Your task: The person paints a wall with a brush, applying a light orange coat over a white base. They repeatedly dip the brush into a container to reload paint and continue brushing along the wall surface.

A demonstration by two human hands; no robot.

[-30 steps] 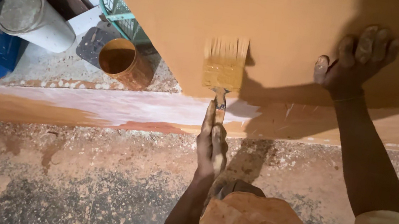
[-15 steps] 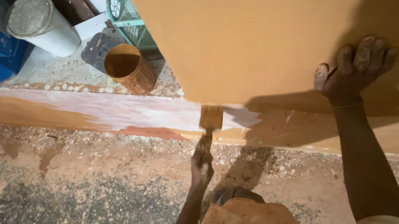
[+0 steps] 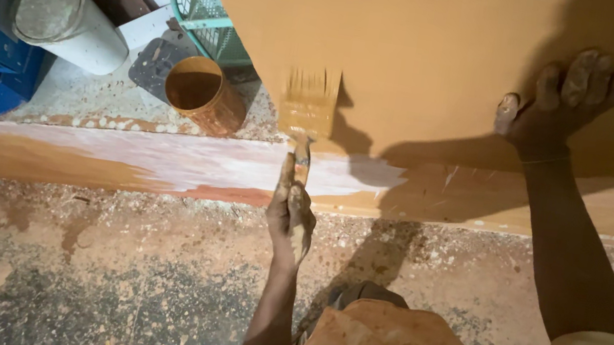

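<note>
Since half a second ago our left hand (image 3: 291, 212) has pushed the paintbrush (image 3: 308, 108) from the board's lower edge up onto the orange board (image 3: 439, 46). Fingers wrap its handle. Our right hand (image 3: 557, 100) lies spread, pressing the board at upper right. An open paint can (image 3: 203, 94) stands left; bare board stretches between both hands.

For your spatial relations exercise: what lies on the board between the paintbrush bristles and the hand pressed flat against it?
In the head view, only bare orange-painted board with a shadow lies between the paintbrush held by the left hand and the right hand.
</note>
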